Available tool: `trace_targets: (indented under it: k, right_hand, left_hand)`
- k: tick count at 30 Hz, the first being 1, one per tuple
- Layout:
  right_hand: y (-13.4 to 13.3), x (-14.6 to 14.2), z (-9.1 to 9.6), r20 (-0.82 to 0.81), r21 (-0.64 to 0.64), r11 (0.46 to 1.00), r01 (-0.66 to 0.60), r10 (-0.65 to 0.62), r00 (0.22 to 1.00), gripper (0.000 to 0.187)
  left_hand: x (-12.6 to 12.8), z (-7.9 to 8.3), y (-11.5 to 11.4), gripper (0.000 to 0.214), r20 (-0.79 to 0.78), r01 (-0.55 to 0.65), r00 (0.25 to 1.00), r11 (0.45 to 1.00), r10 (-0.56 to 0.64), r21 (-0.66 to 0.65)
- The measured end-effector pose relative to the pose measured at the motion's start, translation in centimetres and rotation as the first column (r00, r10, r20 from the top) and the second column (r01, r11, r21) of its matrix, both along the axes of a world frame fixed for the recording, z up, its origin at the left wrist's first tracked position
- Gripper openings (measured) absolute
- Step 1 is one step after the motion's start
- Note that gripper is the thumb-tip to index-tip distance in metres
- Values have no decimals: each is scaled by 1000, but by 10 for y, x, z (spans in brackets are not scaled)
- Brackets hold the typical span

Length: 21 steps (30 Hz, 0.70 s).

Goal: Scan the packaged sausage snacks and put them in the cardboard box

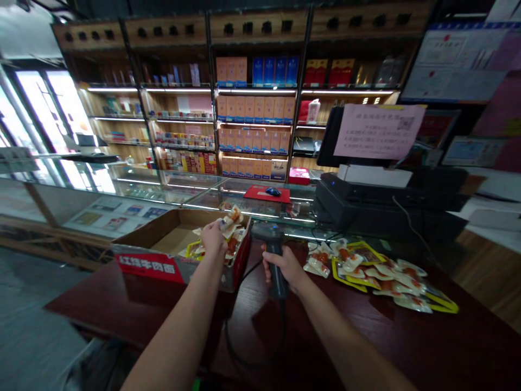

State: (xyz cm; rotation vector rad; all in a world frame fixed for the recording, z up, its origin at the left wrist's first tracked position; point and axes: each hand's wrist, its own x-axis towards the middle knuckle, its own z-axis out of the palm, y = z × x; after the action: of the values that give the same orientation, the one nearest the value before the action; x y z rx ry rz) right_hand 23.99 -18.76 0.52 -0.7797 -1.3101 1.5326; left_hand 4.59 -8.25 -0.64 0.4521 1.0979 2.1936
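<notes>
My right hand [287, 267] is wrapped round the handle of a black barcode scanner [277, 277], held up over the dark red table with its head toward the counter. At the right end of an open cardboard box [148, 266], my left hand [214, 237] pinches a clear snack packet [233, 216] with reddish-brown food inside. Below that hand, more snack packets [234, 241] lie in the box, one with a yellow edge. To the right of the scanner, a pile of similar packets [366, 269], some yellow-edged, is spread on the table.
The scanner's cable [228, 331] loops over the dark red table [321, 336]. Behind stands a glass counter [191, 190] with a computer mouse [273, 191] on a red mat [252, 192]. A monitor [330, 136] with a pink sheet is at right. Shelves [254, 125] hold boxed goods.
</notes>
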Motion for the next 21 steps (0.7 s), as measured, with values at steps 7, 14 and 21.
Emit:
trace_targets:
  k: [7,14,21]
  right_hand:
    - [2,-19,-4,-3,-56,998,-18,18,1000,35]
    - [0,-4,-13,-9,-68,997,31,-31,999,33]
    - [-3,53,-28,22,-103,975,199,-198,980,36]
  left_hand:
    - [-11,-11,-11,30,-350,-279,899,960,264,7]
    - [35,4,-38,23,-483,-182,838,965,252,187]
    - [119,-26,-39,18,-602,278,786,950,-140,142]
